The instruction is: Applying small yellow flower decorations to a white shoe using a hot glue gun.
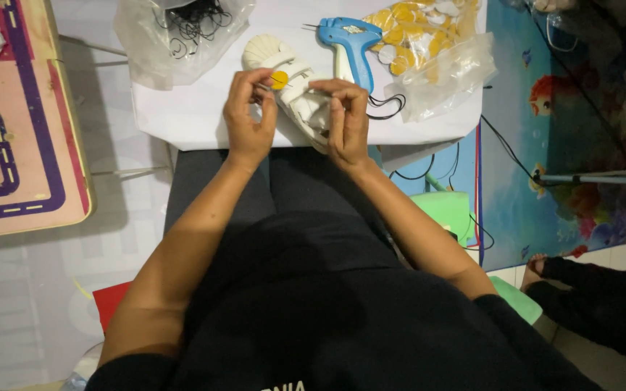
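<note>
A person sits at a white table (182,116) and works on a small white shoe (295,90). The shoe is cream white, with a round ribbed toe and straps across the top, and it lies tilted on the table edge, just above the person's lap. The left hand (249,112) pinches a little round yellow tag (280,80) against the shoe with its fingers closed tight on it. The right hand (345,119) is curled shut around the back part of the shoe and holds it in place.

Just behind the shoe lies a blue tag gun (353,47) with a thin needle at its tip (it looks a bit like a toy pistol). To its right is a clear bag of yellow and white round tags (429,43). To the left is another clear bag with black loops (182,32) inside.
</note>
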